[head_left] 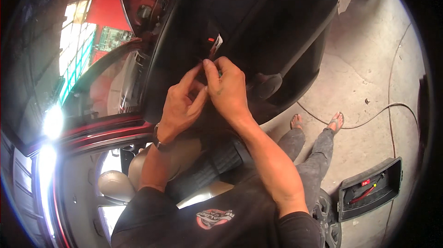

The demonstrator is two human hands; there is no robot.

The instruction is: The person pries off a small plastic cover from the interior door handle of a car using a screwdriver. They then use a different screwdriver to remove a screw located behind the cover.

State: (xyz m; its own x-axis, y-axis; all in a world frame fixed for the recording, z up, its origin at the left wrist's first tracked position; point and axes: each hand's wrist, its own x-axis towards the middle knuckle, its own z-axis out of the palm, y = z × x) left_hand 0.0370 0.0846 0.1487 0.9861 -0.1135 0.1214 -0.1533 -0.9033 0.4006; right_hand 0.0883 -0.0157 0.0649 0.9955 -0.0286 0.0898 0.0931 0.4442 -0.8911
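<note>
A black car door panel [240, 17] fills the upper middle, with a chrome interior handle [218, 43] and a small red tab [211, 39]. Just below the handle, my left hand [183, 105], wearing a wristwatch, has its fingertips curled together near the panel. My right hand [227, 89] is beside it, higher, with thumb and index finger pinched at the lower end of the handle area. Whatever lies between my fingertips is too small and hidden to make out. A dark round pull or knob [270, 84] is on the panel to the right.
The door's window glass and red-trimmed edge [97, 126] are on the left, car seats [115, 183] below. My sandalled feet stand on concrete [360, 73]. An open dark plastic bin [369, 190] with red tools, a wheel [327, 220] and a hose [392, 105] are at the right.
</note>
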